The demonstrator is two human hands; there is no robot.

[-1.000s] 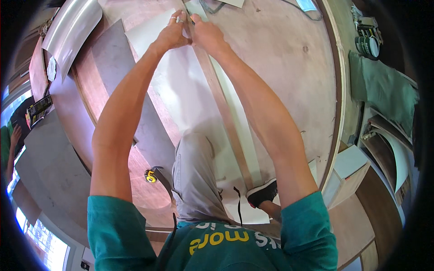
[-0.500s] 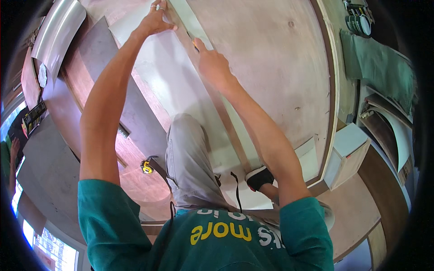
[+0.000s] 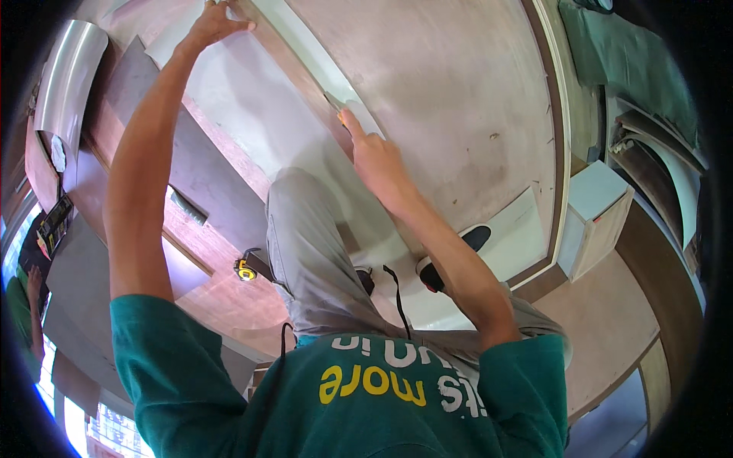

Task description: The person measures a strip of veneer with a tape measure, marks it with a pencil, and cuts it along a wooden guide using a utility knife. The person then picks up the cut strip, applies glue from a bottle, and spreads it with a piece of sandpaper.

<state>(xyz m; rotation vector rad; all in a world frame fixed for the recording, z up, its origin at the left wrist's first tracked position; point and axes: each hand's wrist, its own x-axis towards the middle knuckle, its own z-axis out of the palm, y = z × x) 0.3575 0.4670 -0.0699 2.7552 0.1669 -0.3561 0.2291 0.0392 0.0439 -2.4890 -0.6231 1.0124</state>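
Note:
A long brown wooden strip (image 3: 301,72) lies slantwise over a glossy white sheet (image 3: 244,103). My left hand (image 3: 214,27) is spread at the strip's far end, thumb and fingers apart, pressing down beside it. My right hand (image 3: 378,164) is closed round a utility knife (image 3: 342,117), of which a bit of orange and the thin blade show. The blade points away from me and lies against the strip's right edge, over the white sheet. Most of the knife's handle is hidden in my fingers. My bent knee (image 3: 301,206) rests near the sheet.
A yellow and black tape measure (image 3: 245,267) lies left of my knee, near a grey panel (image 3: 206,164). A large pale wooden board (image 3: 450,84) spreads to the right. A white box (image 3: 595,195) stands beyond its edge. Curved silvery sheet (image 3: 72,76) stands at far left.
My right hand has drawn the knife toward me along the strip, farther from my left hand. My left hand stays at the strip's far end. The view has shifted a little.

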